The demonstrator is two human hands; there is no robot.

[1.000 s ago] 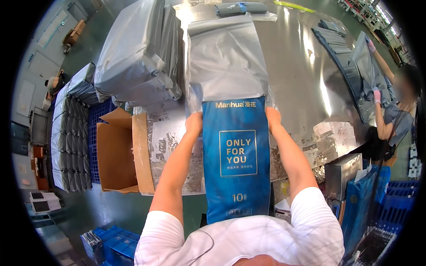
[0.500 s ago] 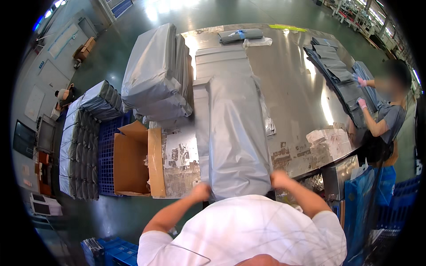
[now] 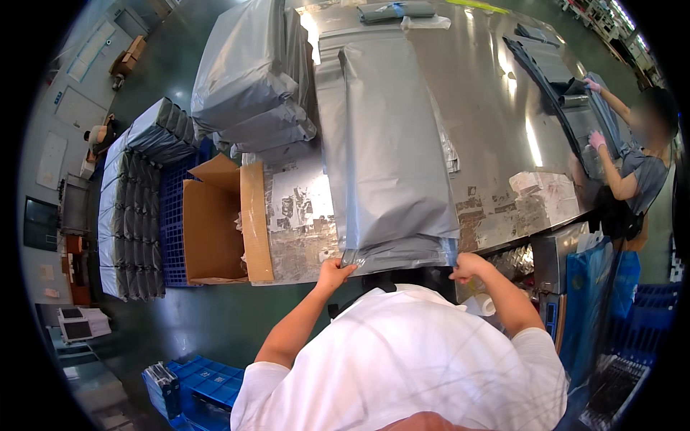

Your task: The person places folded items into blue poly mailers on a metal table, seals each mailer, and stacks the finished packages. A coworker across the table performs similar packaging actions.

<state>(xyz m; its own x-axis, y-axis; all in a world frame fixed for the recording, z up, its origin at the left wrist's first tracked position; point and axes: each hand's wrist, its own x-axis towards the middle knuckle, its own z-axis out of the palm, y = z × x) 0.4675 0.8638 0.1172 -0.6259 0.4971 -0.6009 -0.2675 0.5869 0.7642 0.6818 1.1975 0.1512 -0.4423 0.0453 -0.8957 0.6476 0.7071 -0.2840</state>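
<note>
A long, full grey plastic bag [image 3: 395, 158] lies lengthwise on the metal table in front of me, over flat grey plastic sheets [image 3: 332, 122] that show along its left side. Its near end is loose and wrinkled at the table's front edge. My left hand [image 3: 335, 273] pinches the left corner of that end, thumb on top. At the opposite corner, my right hand [image 3: 468, 266] has its fingers closed on the plastic, close to a bluish strip. Between my hands the edge of the bag is stretched across.
Tall stacked grey packages [image 3: 248, 79] stand left on the table [image 3: 496, 144]. An open cardboard box [image 3: 212, 233] is beside it, near wrapped bundles [image 3: 129, 215] on a blue pallet. At the right, a co-worker [image 3: 640, 165] in pink gloves handles grey plastic. A roll [image 3: 395, 11] lies at the far edge.
My hands have spread slightly apart at the bag's near end, which now lies flatter and creased between them. The view has shifted. The co-worker's hands have lifted a fold of plastic.
</note>
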